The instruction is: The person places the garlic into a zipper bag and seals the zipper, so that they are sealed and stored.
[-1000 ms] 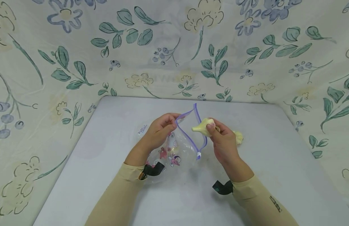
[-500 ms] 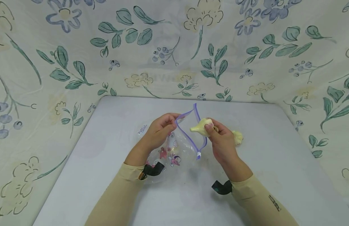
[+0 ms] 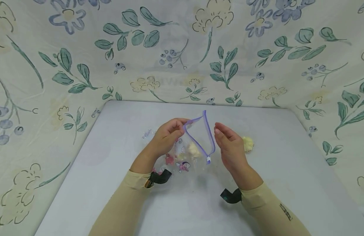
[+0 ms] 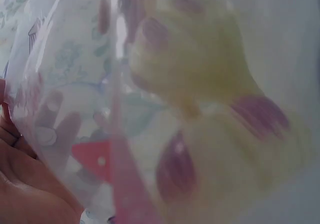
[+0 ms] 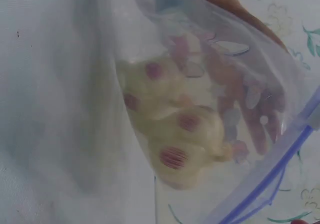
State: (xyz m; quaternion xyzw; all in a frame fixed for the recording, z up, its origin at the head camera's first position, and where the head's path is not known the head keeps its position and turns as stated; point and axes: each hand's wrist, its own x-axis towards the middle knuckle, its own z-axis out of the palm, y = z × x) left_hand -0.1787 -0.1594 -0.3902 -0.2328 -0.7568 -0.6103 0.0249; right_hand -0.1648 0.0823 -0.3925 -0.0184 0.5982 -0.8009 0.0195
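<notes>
Slider-zip bag (image 3: 183, 165), one and transparent, gapes to the right in the head view, its purple rim running far to near and ending at a white slider (image 3: 208, 159). Blue cursive lettering (image 3: 147, 134) on the bag's left part is too fine to read; a pink star (image 3: 169, 159) is among its cartoon prints. The left hand (image 3: 169, 135) pinches the bag's rim between thumb and fingers. Just beside the bag's mouth, the right hand (image 3: 231, 146) has fingers lightly bent, grasping nothing. One loose garlic bulb (image 3: 248, 144) lies right of the bag on the white table (image 3: 276, 157), partly behind that hand, so its neck's direction cannot be told. The left wrist view counts two purple-patched bulbs within the bag: an upper bulb (image 4: 195, 49), neck downward, and a lower bulb (image 4: 250, 159), its neck unclear. The right wrist view also shows two inside the bag, both necks pointing toward its purple zip, long axes roughly parallel.
</notes>
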